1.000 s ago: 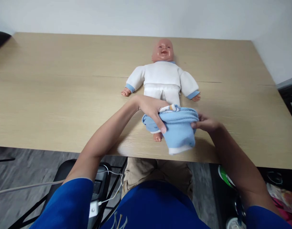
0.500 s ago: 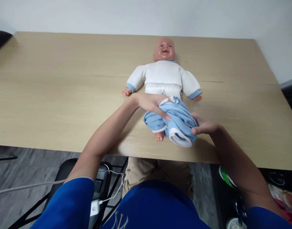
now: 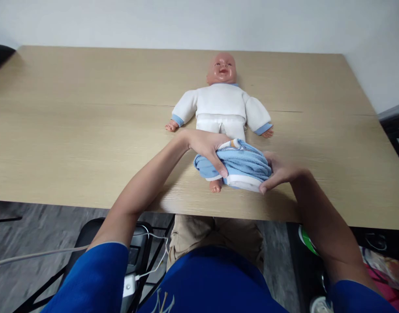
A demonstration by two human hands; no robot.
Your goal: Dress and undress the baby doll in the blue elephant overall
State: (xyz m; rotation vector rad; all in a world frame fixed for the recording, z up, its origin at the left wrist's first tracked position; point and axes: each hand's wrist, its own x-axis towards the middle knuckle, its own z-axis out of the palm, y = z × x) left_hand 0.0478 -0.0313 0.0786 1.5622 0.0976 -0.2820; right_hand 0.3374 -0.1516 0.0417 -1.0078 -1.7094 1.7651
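On its back on the table lies a baby doll in a white top with blue cuffs, its head toward the wall. Blue baby pants with white trim are bunched around its lower legs. One bare foot pokes out of the left leg opening; the other foot is hidden in the cloth. My left hand grips the pants at the waist side, thumb across the front. At the right leg opening, my right hand holds the gathered cloth, thumb near the white cuff and fingers partly behind the fabric.
The wooden table reaches back to a pale wall. Below its front edge, at left, stands a black chair with a white cable and plug. A dark box or shelf with assorted items is at lower right.
The right pant leg has been gathered up shorter, its white cuff now facing less open toward me. Both hands stay on the pants; the left thumb has shifted slightly down.
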